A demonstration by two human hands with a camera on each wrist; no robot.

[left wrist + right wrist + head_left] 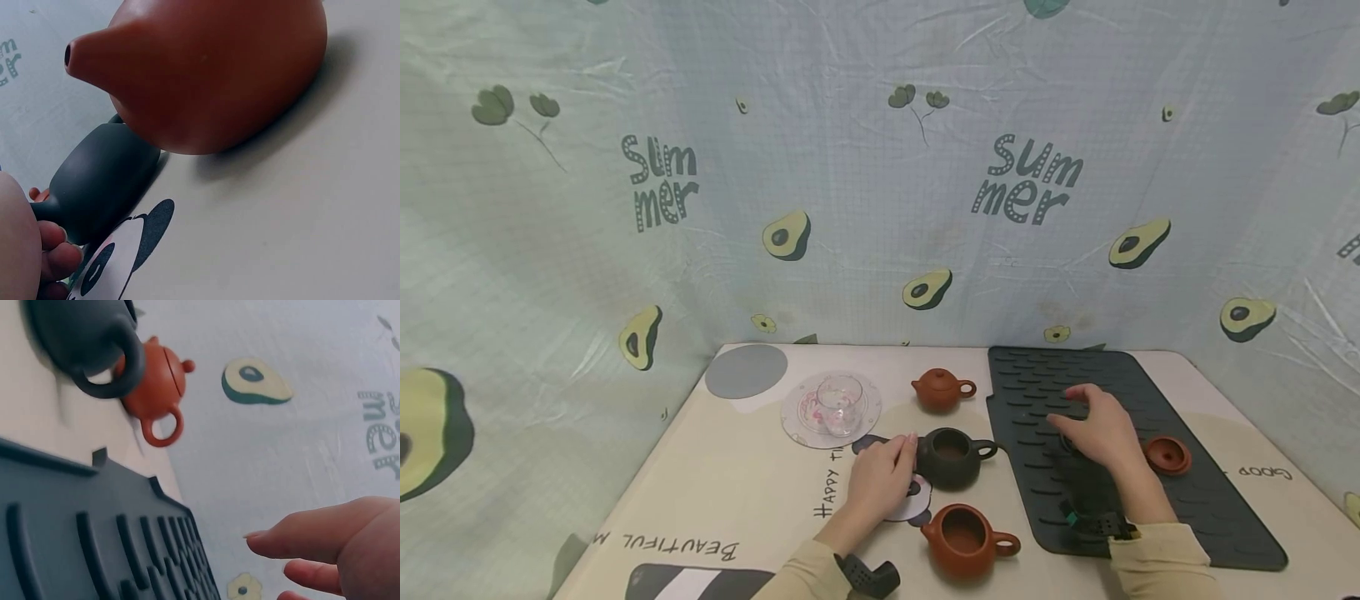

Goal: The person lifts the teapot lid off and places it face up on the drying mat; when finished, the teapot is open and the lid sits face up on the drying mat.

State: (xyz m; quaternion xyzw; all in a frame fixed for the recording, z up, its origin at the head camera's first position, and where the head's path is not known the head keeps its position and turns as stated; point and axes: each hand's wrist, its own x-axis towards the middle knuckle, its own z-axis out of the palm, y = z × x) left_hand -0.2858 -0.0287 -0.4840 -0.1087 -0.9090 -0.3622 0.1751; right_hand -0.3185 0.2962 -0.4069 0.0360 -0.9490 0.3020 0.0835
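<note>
My left hand (882, 482) is at the spout side of a dark, lidless teapot (951, 473), its fingers curled at the spout in the left wrist view. My right hand (1103, 429) hovers over a black ridged mat (1037, 492), thumb and fingers spread apart with nothing between them. Beneath it, a dark rounded piece (1067, 443) on the mat is mostly hidden. Right of that wrist lies a reddish-brown lid (1168, 456), hollow side up. Nearer me stands a reddish-brown teapot (966, 550) without its lid.
A small reddish-brown teapot (942, 390) with its lid on stands behind the dark one. To the left, a clear glass cup (840, 404) sits on a round patterned coaster (797, 427). A printed curtain (850, 167) hangs behind the table (722, 483).
</note>
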